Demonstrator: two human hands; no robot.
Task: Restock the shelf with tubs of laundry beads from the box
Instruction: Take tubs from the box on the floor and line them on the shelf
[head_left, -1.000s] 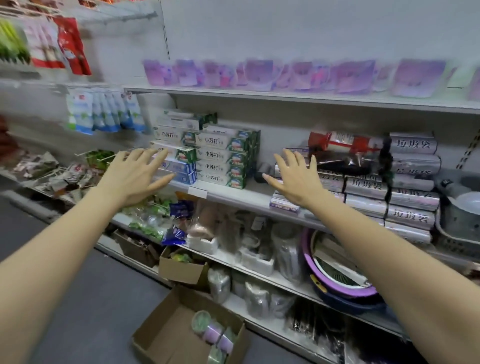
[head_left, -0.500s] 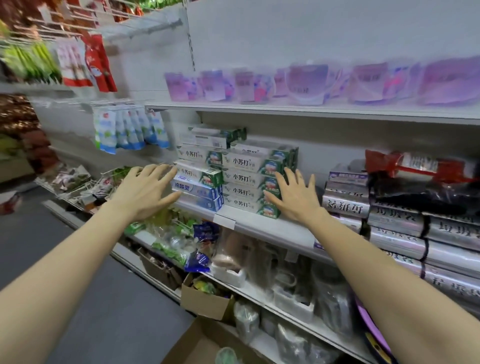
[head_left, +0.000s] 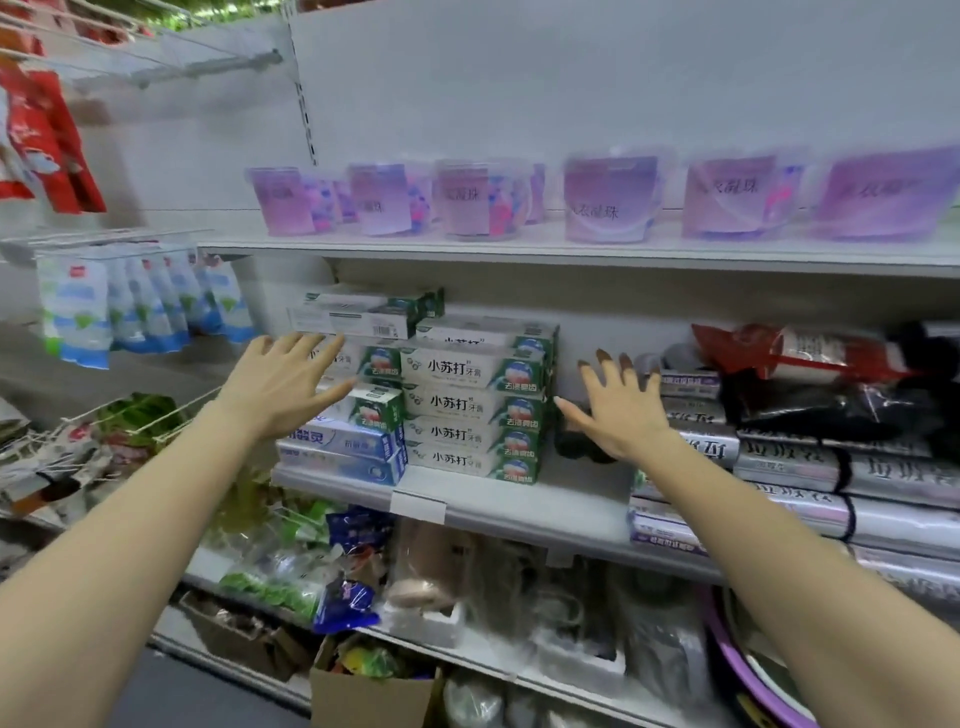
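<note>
Several tubs of laundry beads (head_left: 613, 200) stand in a row along the upper shelf (head_left: 519, 250) of a store aisle, their clear walls wrapped in purple-to-pink labels printed with dark characters. Motion blur softens the print, and through the plastic of the tubs on the left show pink, blue and white beads. More tubs stand behind the front row at the left end; how many there are cannot be told.

Below them, a person's two bare arms reach toward the middle shelf (head_left: 493, 501). The left hand (head_left: 280, 384) hangs with fingers spread wide and straight, holding nothing, in front of the left end of a stack of green-and-white toothpaste boxes (head_left: 472, 405). The right hand (head_left: 618, 410), likewise splayed and empty, is raised before the gap between that stack and a pile of silver rolled bags (head_left: 831, 467); whether either hand touches the goods cannot be told. A small dark object (head_left: 576, 447) lies on the shelf just beneath the right palm.

A red-wrapped package (head_left: 779, 353) rests on top of the rolls. To the left, blue-and-white pouches (head_left: 130, 301) hang from a wire rack, with red packets (head_left: 47, 140) above them. Lower shelves hold clear-bagged goods, a cardboard carton (head_left: 374, 696) and a purple basin (head_left: 727, 649).
</note>
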